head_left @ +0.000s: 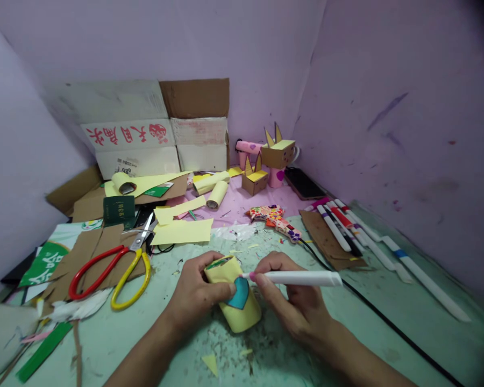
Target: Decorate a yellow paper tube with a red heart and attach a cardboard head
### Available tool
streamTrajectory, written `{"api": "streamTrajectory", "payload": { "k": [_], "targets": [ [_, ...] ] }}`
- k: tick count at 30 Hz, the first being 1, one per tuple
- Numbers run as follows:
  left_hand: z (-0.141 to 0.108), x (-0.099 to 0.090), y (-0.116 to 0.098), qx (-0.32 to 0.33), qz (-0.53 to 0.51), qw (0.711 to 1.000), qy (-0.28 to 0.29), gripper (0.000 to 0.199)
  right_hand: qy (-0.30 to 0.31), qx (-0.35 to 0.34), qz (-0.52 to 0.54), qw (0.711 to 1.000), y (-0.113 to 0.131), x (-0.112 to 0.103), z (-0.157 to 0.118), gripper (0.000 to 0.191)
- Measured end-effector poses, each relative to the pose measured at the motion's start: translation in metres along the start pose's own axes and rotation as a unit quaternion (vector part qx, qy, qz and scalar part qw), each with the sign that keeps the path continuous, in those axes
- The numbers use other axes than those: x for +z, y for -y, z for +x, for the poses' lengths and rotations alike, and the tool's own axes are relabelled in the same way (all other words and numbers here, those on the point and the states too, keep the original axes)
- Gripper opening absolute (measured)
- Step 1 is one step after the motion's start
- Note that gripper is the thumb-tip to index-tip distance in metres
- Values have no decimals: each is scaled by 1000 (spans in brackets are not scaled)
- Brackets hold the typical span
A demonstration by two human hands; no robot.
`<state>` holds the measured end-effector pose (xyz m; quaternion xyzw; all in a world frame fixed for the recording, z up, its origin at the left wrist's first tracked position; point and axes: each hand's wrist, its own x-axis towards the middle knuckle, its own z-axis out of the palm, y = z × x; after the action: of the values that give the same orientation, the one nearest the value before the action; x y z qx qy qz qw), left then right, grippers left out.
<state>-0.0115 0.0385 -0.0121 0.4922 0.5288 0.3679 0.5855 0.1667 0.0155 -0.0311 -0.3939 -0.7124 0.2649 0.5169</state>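
Note:
My left hand [204,290] is closed around a yellow paper-covered tube [246,317], its thumb lying over the tube's front. A blue heart [239,294] with a dark outline shows on that side. In my right hand [292,295] is a white marker [302,278] with a pink end near the fingers, held almost level. Its tip points at the heart's upper right edge; whether it touches cannot be made out. Small paper scraps and dark specks lie on the green table around the tube.
Red-and-yellow-handled scissors [131,258] lie on cardboard at left. A patterned glue gun [276,220] trails a black cord [379,306] to the right. Several markers [334,228] rest on cardboard at right. Behind are yellow tubes [216,194], box-headed figures [255,181], a phone [304,183] and a carton [137,131].

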Motion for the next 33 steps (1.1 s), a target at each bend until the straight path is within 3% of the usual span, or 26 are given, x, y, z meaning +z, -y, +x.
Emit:
{"api": "streamTrajectory", "payload": {
  "k": [6,9,13,15,17,30,33],
  "targets": [
    [0,-1,3,-7,-6,1000,8,30,-39,16,6,999,-3,0,0,9],
    [0,-4,5,-9,-6,1000,11,33,-44,121,84,988,-5,1,2,14],
    [1,-9,8,12,-29,999,12,36,41,266,276,923,-4,4,5,31],
    [1,-11,11,17,-45,999,17,38,77,291,343,890,-3,6,5,40],
    [1,-12,13,16,-56,998,26,40,93,296,364,878,-2,9,4,41],
    [3,-9,11,37,1,997,62,47,61,229,119,964,0,11,-4,26],
    [1,-5,6,54,46,997,40,47,60,209,70,974,4,11,-4,23]
  ]
}}
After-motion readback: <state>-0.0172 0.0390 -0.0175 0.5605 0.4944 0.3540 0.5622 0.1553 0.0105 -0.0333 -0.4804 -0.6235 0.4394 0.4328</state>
